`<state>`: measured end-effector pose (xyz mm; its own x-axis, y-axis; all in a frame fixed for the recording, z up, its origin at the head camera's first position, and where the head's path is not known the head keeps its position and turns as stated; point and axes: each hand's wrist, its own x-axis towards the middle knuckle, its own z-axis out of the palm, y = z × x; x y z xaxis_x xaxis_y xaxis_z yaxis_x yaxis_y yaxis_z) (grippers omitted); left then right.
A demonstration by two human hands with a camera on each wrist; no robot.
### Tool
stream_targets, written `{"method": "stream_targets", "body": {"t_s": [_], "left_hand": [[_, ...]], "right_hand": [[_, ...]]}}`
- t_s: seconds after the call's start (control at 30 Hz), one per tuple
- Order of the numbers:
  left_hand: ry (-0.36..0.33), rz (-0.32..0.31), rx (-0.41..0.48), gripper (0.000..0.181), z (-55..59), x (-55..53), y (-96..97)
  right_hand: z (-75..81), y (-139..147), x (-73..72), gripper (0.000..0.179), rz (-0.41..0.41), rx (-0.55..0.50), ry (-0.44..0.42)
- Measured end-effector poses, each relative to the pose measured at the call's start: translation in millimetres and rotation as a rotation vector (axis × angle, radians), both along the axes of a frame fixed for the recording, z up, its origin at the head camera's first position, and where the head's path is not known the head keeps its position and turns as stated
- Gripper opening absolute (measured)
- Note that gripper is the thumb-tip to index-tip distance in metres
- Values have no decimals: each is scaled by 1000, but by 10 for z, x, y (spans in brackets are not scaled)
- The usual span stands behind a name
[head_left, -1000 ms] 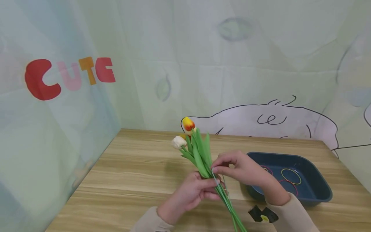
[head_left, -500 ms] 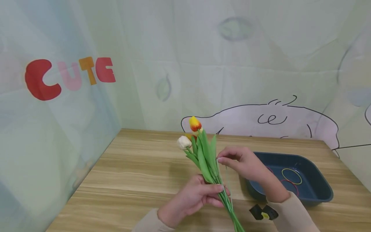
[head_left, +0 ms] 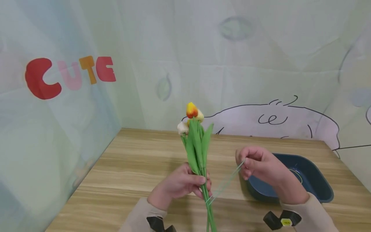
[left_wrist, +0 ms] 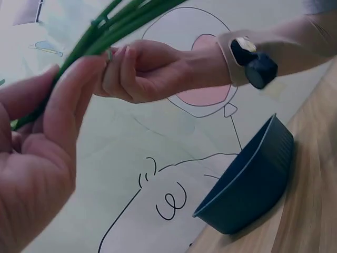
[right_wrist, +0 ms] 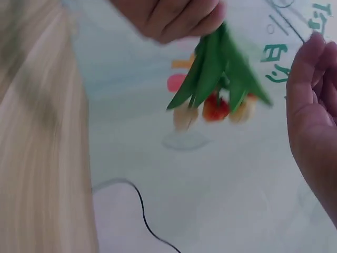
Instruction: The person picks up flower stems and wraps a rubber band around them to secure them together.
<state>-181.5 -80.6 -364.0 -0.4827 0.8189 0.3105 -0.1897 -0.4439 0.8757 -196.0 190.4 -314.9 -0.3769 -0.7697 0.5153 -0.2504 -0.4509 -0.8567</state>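
Note:
My left hand [head_left: 185, 182] grips a bunch of artificial tulips [head_left: 197, 145] by the green stems, thumb across the front. The blooms, red-yellow, white and cream, point up and away. Off to the right, my right hand [head_left: 261, 166] pinches a pale green rubber band [head_left: 227, 184] between thumb and fingers. The band is stretched from those fingertips down to the stems, which it loops below my left hand. In the left wrist view the stems [left_wrist: 126, 23] cross above the left hand [left_wrist: 42, 153], with the right hand [left_wrist: 142, 71] behind them. The right wrist view shows the blooms [right_wrist: 216, 108] hanging downward, blurred.
A dark blue tray [head_left: 316, 180] stands on the wooden table [head_left: 124, 180] at the right, partly behind my right forearm. A yellow rubber band [head_left: 297, 175] lies inside it. A printed cloth backdrop [head_left: 174, 64] rises behind the table's far edge.
My right hand has pulled away to the right, stretching the rubber band out from the stems. The tulips have turned more upright, and my left hand has shifted slightly left and up with them.

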Motion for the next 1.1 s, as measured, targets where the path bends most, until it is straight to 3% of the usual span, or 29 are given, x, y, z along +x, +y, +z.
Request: {"method": "stream_targets", "body": {"t_s": [0.13,0.27,0.37,0.47,0.67,0.83,0.93,1.1], "left_hand": [[56,-42,87,9,13,-16,-46],[60,-23,202,11,34,-42,-81],[22,37,281,13,70,-44,-102],[-48,106,350,15,127,-24,-106],[-214,253,429,24,168,-2,-71],[-303,442,374,29,134,-19,-11],[-296,548,319,29,108,-42,17],[-158,717,210,25,80,-78,8]], "right_hand": [[-43,-14,42,20,-162,21,225],[-131,-68,92,16,-432,125,372],[-261,-162,127,14,-614,166,369],[-412,-315,176,11,-715,172,328],[-711,-690,347,10,-752,190,286],[-835,-972,580,8,-824,203,244],[-837,-1070,694,8,-838,143,261],[-684,-1032,778,17,-811,63,380]]}}
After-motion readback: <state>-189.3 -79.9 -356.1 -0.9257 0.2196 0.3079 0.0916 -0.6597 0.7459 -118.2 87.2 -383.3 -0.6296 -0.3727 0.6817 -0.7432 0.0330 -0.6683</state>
